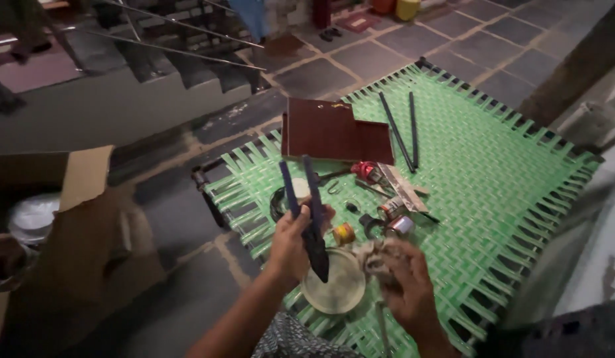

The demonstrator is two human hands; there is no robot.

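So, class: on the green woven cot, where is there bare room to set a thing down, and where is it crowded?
Free: the wide right part of the green woven cot, between the two dark rods and the far edge.

Crowded: the near-left corner, where the left hand holds a dark two-pronged tool, the right hand grips a rag, beside a round pale dish, small tins and a brown board.

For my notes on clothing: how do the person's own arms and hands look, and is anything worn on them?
Both forearms are bare, with no sleeves, gloves, watch or rings visible. The left hand and right hand are uncovered. The light is dim, so small details cannot be told.
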